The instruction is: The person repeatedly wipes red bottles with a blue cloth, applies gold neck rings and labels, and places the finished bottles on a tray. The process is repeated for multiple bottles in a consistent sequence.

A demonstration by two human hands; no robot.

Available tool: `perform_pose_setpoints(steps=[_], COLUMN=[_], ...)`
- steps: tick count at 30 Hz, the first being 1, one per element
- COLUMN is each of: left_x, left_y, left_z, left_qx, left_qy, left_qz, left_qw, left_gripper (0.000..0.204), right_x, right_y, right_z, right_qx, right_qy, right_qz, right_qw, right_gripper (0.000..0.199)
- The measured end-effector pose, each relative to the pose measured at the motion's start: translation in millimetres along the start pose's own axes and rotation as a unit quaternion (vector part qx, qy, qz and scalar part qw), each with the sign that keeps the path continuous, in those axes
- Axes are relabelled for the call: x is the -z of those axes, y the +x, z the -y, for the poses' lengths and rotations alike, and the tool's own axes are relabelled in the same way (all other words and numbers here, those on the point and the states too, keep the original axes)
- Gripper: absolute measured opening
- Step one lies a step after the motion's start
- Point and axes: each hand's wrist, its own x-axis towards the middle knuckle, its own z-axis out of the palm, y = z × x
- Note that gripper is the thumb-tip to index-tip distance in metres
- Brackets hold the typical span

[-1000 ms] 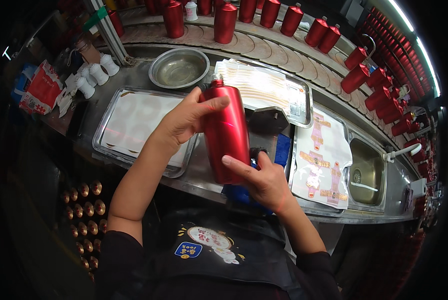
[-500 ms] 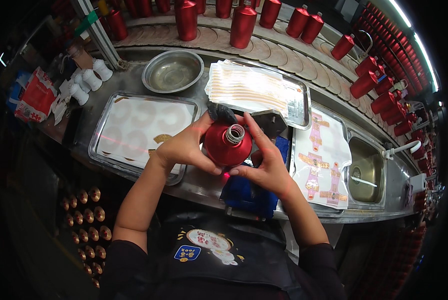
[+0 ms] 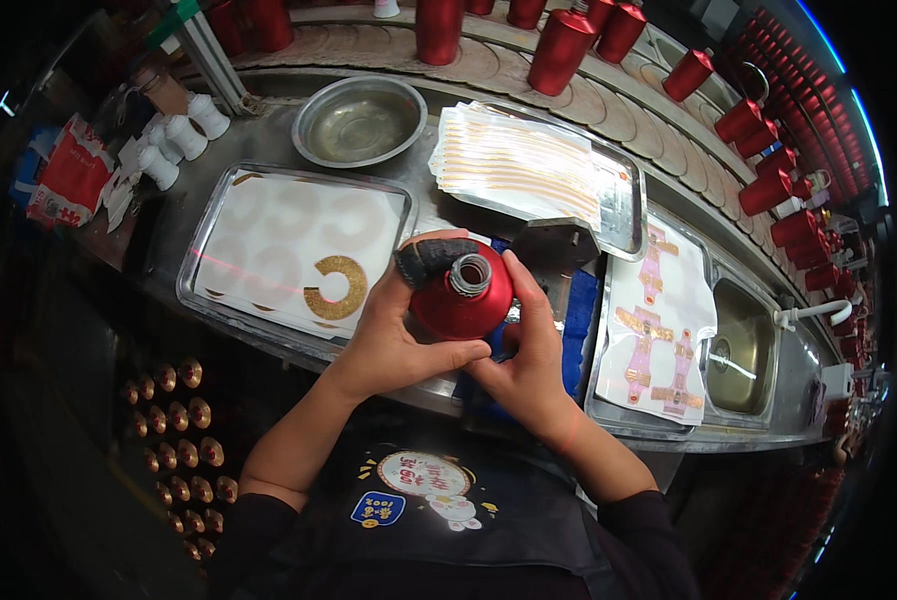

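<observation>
A red metallic bottle [image 3: 465, 318] is held between both my hands, its open threaded silver neck turned up toward me. My left hand [image 3: 393, 335] wraps its left side, with a dark covering [image 3: 436, 262] on a finger lying across the bottle's shoulder. On the other side, my right hand [image 3: 533, 365] grips with fingers along the body and thumb near my left thumb. Just beyond the bottle is a dark metal block [image 3: 553, 245], with blue material [image 3: 576, 325] beside it. A gold C-shaped label [image 3: 320, 300] lies on the white sheet in the left tray [image 3: 190, 285].
A steel bowl [image 3: 313, 150] and a tray of gold-striped label sheets [image 3: 513, 165] stand farther back. Pink-and-gold labels [image 3: 646, 350] lie at right, before a sink [image 3: 743, 350]. Red bottles [image 3: 560, 55] line a curved conveyor [image 3: 508, 75]. White caps [image 3: 183, 135] stand at left.
My left hand has shifted around the bottle and its thumb has come inward. The gold C-shaped label now shows more fully. Conveyor bottles appear in different places, and the view has shifted slightly.
</observation>
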Motion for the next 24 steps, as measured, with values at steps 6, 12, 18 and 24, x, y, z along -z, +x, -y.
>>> perform_pose_setpoints(steps=[6,12,18,24], left_x=[3.8,31.5,99.1,163.3], left_y=[2.1,-15.5,-36.8,-53.8], left_z=[-3.6,22.1,33.5,57.8], left_qx=[-0.020,-0.003,0.209,0.253], left_qy=[0.015,0.020,0.371,0.573], left_qz=[-0.002,-0.015,-0.205,-0.149], left_qw=[1.000,1.000,0.882,0.765], left_gripper=[0.086,0.117,0.067,0.088], right_x=[25.2,76.4,135.5,115.2], right_y=[-0.1,-22.2,-52.1,-50.6], right_z=[11.6,-9.9,-34.5,-40.4], right_qx=[-0.080,-0.169,-0.230,-0.251], right_qy=[0.035,0.079,0.034,0.090], right_qz=[0.063,0.013,-0.086,-0.109], right_qw=[0.994,0.982,0.969,0.958], right_gripper=[0.099,0.073,0.047,0.047])
